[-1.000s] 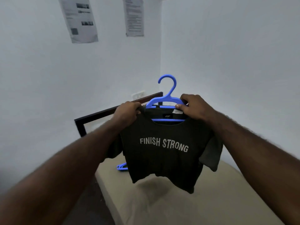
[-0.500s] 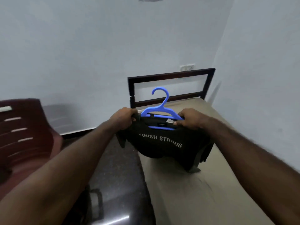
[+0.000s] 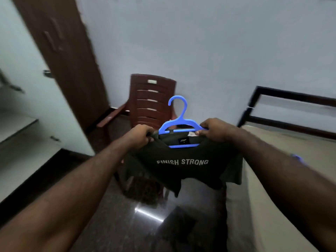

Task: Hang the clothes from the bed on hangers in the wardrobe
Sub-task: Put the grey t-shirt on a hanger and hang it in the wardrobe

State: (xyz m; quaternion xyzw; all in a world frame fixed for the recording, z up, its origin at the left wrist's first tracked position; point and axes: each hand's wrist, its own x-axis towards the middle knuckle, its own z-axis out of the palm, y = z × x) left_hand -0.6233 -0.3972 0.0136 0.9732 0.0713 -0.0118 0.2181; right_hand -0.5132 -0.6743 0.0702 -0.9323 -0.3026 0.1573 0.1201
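Both hands (image 3: 140,135) (image 3: 216,130) tight around T-shirt (image 3: 181,161) shoulders

Walls: pale bluish-white wall (image 3: 218,42), plain and evenly lit.
Door: tall brown wooden door (image 3: 69,60) on the left, blurred.
Shelves: pale shelves (image 3: 18,124) at the far left edge.
Chair: maroon plastic chair (image 3: 151,99) with a slatted back, against the wall, just beside the door.
Floor: dark polished floor (image 3: 109,224), and there's a bright light streak (image 3: 149,214) gleaming off it.
Bed: dark bed frame (image 3: 291,99) at right, beige mattress (image 3: 300,140) below.
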